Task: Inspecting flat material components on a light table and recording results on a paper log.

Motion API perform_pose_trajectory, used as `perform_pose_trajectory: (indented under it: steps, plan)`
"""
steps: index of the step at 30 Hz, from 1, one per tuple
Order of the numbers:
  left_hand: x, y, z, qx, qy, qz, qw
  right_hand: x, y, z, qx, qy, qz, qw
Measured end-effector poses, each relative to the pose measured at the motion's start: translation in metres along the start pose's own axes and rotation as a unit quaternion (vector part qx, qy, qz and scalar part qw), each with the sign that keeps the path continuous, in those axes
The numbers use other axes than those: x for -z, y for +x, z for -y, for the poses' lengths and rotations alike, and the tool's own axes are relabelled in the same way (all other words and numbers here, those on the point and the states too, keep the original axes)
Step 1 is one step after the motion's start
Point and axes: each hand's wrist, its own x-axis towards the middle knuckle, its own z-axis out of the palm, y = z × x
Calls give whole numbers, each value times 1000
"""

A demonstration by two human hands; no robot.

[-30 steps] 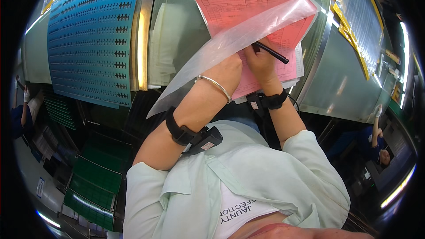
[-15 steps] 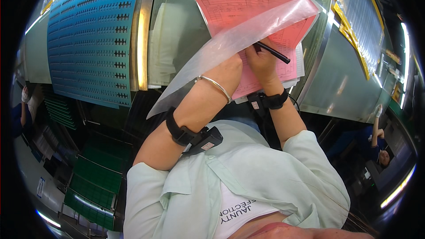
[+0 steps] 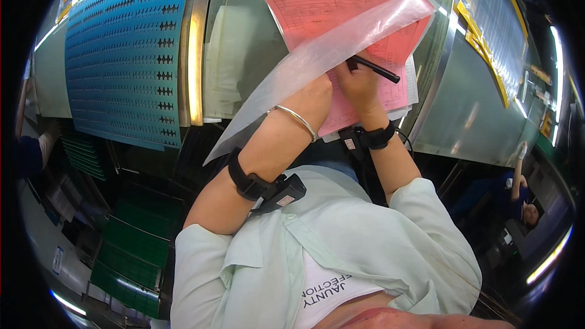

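Note:
A black pen [image 3: 379, 70] is gripped in my right hand [image 3: 361, 88], which rests over printed pink and red forms [image 3: 341, 9]. My left hand [image 3: 314, 100] lies beside it on the papers, fingers curled in; their tips are hidden, so what they hold, if anything, does not show. Across the forms and over the left hand runs a translucent plastic sheet [image 3: 262, 103], its upper right part covering the red form. White sheets [image 3: 412, 85] show beneath the pink ones at the right side. A silver bangle [image 3: 295, 117] circles my left wrist.
At the left stands a large blue perforated panel [image 3: 125, 55] beside a bright metal bar [image 3: 195, 67]. Yellow-edged clear sheets [image 3: 496, 36] lie on the right. Other people work at the far left [image 3: 33, 152] and far right [image 3: 521, 192]. Green racks [image 3: 131, 250] stand lower left.
The red form and plastic sheet have shifted slightly left. My hands and the pen stay almost in place. The person at the far left has moved closer into view.

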Motion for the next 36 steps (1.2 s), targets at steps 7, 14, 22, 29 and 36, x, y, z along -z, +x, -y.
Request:
perform_pose_trajectory:
  steps: [7, 14, 22, 29, 36]
  plan:
    - [3, 2, -3, -26, -11, -1, 1000, 16, 2, -4, -53, 69, -74, 994]
    - [-16, 13, 12, -14, -106, -99, 989, 14, 7, 1, -2, 6, -27, 1000]
    - [7, 22, 16, 17, -147, -49, 988, 16, 6, -2, -8, -1, -11, 1000]
    - [9, 19, 11, 14, -126, -53, 990, 15, 6, -3, 5, -17, -12, 1000]
    - [6, 18, 12, 1, -122, -38, 992, 14, 7, -3, 8, -21, -29, 999]
